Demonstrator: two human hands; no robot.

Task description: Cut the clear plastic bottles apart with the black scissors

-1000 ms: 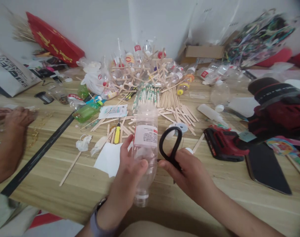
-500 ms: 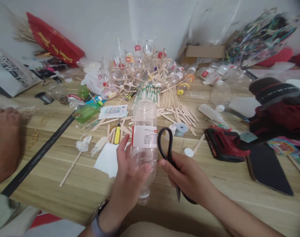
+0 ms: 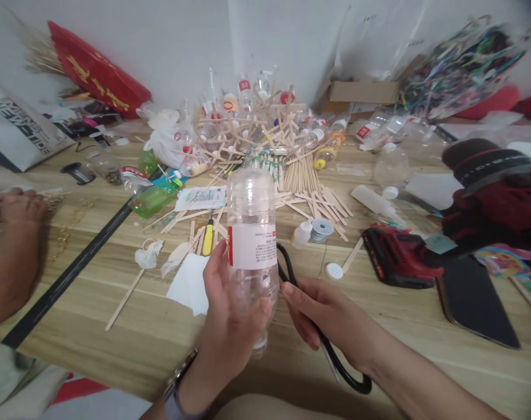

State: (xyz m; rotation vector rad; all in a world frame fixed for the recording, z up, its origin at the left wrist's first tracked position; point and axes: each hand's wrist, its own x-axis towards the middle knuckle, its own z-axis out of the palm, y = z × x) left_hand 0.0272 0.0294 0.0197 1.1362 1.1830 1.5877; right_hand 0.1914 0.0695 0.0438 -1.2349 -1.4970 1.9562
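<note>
My left hand [image 3: 230,324] was curled around the plastic bottle [image 3: 251,245], holding it above the surface [image 3: 94,359] with its neck toward me. My right hand [image 3: 315,303] pinched the scissors [image 3: 341,366] just beside it, blade [image 3: 331,363] pointing back my way. A light grip seemed best, since squeezing could dent the bottle, and the blade needed care near my body.

Bare tabletop [image 3: 401,309] open between right hand [image 3: 322,306] and phone [image 3: 475,300]; drill [image 3: 497,204] blocks beyond; wooden sticks [image 3: 301,174] clutter ahead.
</note>
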